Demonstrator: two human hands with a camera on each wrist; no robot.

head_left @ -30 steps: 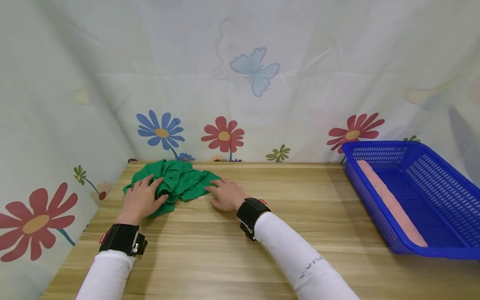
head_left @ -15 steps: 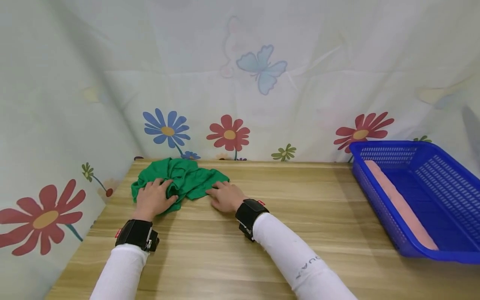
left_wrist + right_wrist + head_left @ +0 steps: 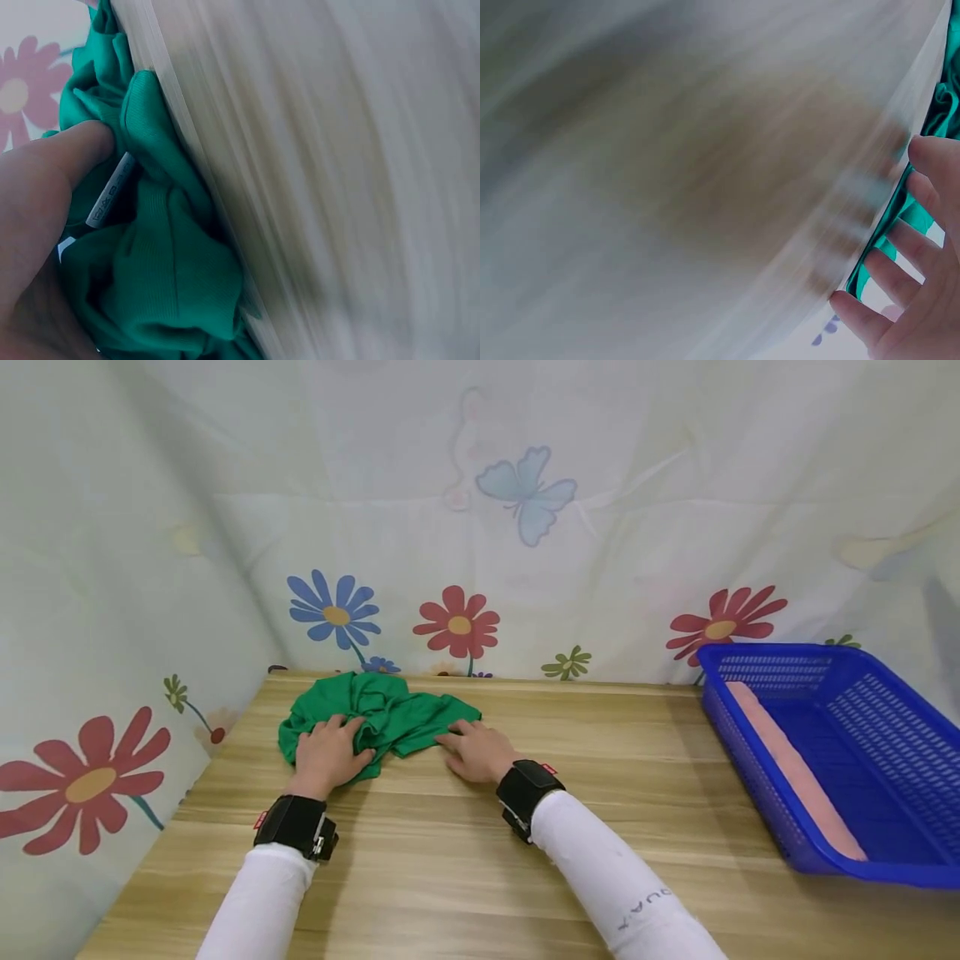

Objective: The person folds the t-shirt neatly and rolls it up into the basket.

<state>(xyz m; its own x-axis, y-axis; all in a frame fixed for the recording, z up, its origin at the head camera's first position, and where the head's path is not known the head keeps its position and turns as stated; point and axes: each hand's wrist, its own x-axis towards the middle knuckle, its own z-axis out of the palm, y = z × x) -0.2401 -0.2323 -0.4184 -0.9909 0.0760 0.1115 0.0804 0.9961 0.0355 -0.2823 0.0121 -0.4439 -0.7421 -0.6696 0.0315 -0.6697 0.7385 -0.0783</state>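
Note:
A crumpled green garment point(image 3: 420, 718) lies at the back left of the wooden table. My left hand point(image 3: 330, 756) grips its bunched left part, fingers curved over the folds. In the left wrist view, the thumb point(image 3: 86, 150) presses against the green garment point(image 3: 172, 277), beside a small white label point(image 3: 111, 189) with dark print. At the garment's right end is my right hand point(image 3: 480, 752), fingertips at the cloth's edge. The right wrist view shows its fingers point(image 3: 892, 277) spread and fairly straight, overlapping the green cloth point(image 3: 922, 214).
A blue plastic basket point(image 3: 708, 710) with perforated walls stands at the right of the table point(image 3: 450, 877). Along its left inner side lies a long pink folded cloth point(image 3: 795, 768). A flower-printed curtain point(image 3: 630, 568) hangs close behind the table and on the left.
Over the last half second, both hands and the green garment have shifted slightly to the right along the table. The basket stays in place; the head view has turned a little.

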